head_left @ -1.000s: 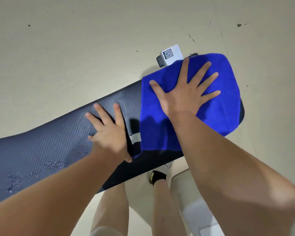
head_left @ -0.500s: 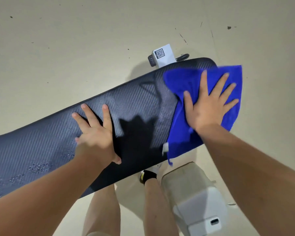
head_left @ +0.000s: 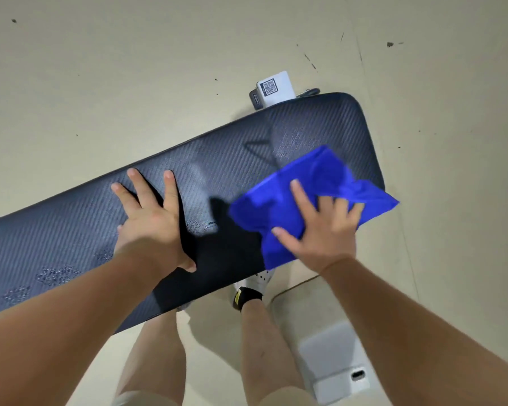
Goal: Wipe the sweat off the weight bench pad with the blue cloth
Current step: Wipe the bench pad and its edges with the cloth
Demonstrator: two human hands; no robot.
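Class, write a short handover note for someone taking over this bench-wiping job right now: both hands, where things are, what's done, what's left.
Hands: the left hand lies flat and open, bracing the dark textured weight bench pad mid-length.
The right hand presses the bunched blue cloth onto the pad's right end, by its near edge.
Done: the right end looks mostly wiped.
To do: sweat droplets between the hands and along the pad's left part.
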